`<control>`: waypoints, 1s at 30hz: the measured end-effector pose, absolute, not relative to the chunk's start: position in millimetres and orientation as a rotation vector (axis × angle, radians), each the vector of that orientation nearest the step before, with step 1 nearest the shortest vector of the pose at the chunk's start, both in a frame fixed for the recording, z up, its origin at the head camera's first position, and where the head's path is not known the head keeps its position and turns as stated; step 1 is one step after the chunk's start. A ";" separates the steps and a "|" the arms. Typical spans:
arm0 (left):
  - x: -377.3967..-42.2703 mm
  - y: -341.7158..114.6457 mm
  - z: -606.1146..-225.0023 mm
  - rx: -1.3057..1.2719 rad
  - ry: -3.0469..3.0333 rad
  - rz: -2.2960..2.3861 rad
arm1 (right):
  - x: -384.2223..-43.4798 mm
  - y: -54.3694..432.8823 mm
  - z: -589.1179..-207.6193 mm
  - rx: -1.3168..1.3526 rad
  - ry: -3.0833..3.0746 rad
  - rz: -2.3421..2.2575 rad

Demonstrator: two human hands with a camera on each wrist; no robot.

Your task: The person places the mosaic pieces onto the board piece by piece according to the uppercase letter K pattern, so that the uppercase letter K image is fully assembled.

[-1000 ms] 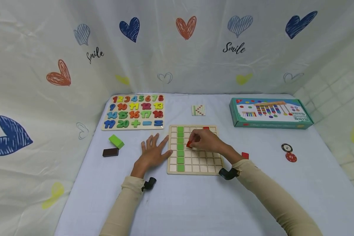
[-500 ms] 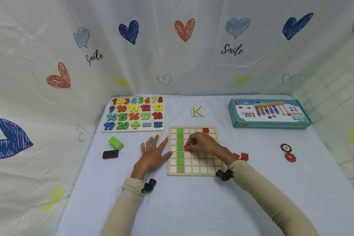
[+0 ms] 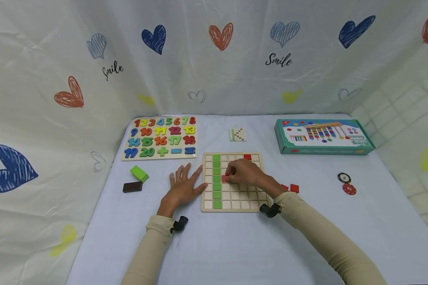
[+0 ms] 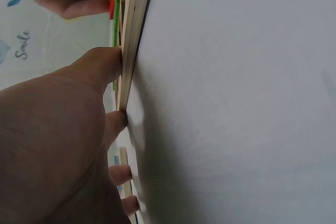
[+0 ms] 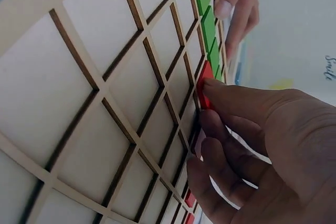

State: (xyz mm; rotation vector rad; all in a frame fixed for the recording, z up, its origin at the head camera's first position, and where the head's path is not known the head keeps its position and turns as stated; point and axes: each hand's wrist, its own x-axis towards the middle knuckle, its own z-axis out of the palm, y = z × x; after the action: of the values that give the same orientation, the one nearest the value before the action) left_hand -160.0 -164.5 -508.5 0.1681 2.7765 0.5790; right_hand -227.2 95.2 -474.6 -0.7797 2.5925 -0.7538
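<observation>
A wooden grid board lies on the white cloth, with a column of green square tiles near its left side. Just right of that column, my right hand pinches a red square tile between thumb and fingertips; it sits in or on a cell. Another red tile fills a cell in the far row. My left hand lies spread at the board's left side, its thumb and a finger touching the wooden edge in the left wrist view. Loose red tiles lie right of the board, partly behind my right wrist.
At the back left is a number puzzle board. A small pattern card lies behind the grid, and a teal game box at the back right. Green and dark brown blocks lie left; two round chips lie right.
My right hand has lowered the red tile from a tilted position to nearly flat beside the green column. Loose red tiles show more behind the wrist. The left hand stays at the board's edge.
</observation>
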 end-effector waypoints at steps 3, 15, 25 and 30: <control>-159.9 -164.4 -507.8 0.173 2.773 0.583 | -227.7 95.0 -475.0 -0.802 2.621 -0.696; -159.0 -163.0 -506.1 0.164 2.782 0.586 | -231.1 163.5 -452.9 -0.715 2.617 -0.798; -161.1 -164.1 -509.2 0.167 2.786 0.583 | -228.4 240.0 -427.5 -0.505 2.512 -0.583; -161.5 -163.7 -510.0 0.158 2.777 0.571 | -223.3 264.8 -423.9 -0.439 2.463 -0.474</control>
State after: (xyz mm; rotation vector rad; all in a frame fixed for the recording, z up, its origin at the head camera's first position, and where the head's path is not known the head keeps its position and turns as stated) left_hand -161.5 -163.7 -510.0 0.1583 2.7768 0.5713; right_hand -223.3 264.8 -423.9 -0.4390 2.4629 -0.4745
